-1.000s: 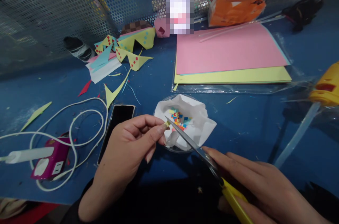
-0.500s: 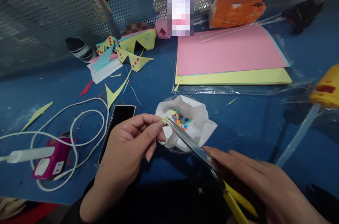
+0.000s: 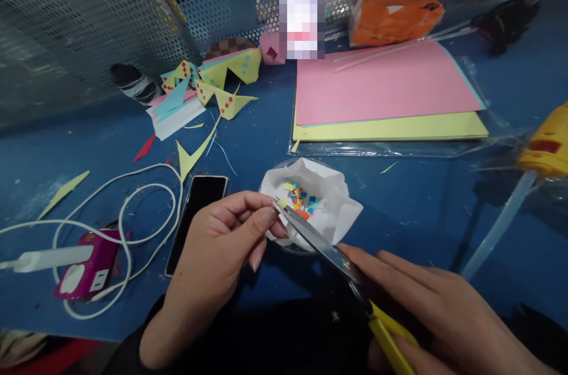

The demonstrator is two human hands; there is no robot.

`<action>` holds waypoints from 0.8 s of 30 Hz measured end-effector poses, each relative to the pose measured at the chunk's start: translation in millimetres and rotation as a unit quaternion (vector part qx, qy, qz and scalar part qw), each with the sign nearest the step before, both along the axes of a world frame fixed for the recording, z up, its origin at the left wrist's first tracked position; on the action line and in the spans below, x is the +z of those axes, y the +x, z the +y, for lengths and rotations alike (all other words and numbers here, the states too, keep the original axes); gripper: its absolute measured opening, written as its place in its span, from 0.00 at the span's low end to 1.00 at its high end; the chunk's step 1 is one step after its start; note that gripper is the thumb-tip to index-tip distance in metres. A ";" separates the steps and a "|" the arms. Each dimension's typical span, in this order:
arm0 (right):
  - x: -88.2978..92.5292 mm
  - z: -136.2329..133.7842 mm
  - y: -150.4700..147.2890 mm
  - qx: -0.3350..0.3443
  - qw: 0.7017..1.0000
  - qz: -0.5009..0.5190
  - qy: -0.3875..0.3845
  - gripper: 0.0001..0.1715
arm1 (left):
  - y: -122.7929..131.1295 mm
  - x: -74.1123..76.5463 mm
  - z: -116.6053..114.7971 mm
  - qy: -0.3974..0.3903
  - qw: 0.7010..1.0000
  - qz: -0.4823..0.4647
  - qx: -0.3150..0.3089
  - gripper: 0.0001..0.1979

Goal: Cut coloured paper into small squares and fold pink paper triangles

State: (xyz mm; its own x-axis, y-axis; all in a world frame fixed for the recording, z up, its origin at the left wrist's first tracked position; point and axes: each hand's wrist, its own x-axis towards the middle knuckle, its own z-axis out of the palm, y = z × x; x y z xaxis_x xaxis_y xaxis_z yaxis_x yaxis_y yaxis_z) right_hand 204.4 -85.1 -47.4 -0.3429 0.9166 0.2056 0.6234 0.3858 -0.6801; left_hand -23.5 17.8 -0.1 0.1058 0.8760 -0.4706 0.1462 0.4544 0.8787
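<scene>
Between thumb and fingertips my left hand [image 3: 231,239] pinches something small, seemingly a strip of yellow paper, mostly hidden by the fingers. A small yellow paper piece [image 3: 282,203] shows at the blade tips, beside those fingertips. My right hand [image 3: 426,292] grips yellow-handled scissors [image 3: 323,243], pointing up and left, with the blades nearly together. Below the blades stands a round bowl lined with white paper [image 3: 339,200]. Tiny cut paper bits [image 3: 299,197] in red, blue, yellow and orange lie inside it.
A phone [image 3: 202,203] lies left of the bowl, near a purple charger block [image 3: 91,265] and a looped white cable [image 3: 126,233]. Pink and yellow paper sheets [image 3: 381,88] lie behind. Cut yellow shapes [image 3: 226,100] are at back left; a yellow glue gun [image 3: 548,144] is at right.
The scissor blades have drawn closer together at the yellow paper. My right hand has shifted slightly left, and my left fingertips have moved slightly right.
</scene>
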 end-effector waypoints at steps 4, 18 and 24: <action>-2.9 -2.0 -0.3 -0.008 1.000 0.000 0.005 0.35 | 0.6 1.7 0.2 0.001 1.000 0.005 -0.007 0.05; 10.1 7.5 -0.9 0.015 0.999 0.023 -0.036 0.35 | 4.0 3.9 1.1 -0.005 1.000 0.008 0.003 0.06; 3.1 2.0 1.6 0.002 0.999 0.022 -0.027 0.36 | 2.3 5.5 0.2 0.001 0.999 0.026 -0.019 0.08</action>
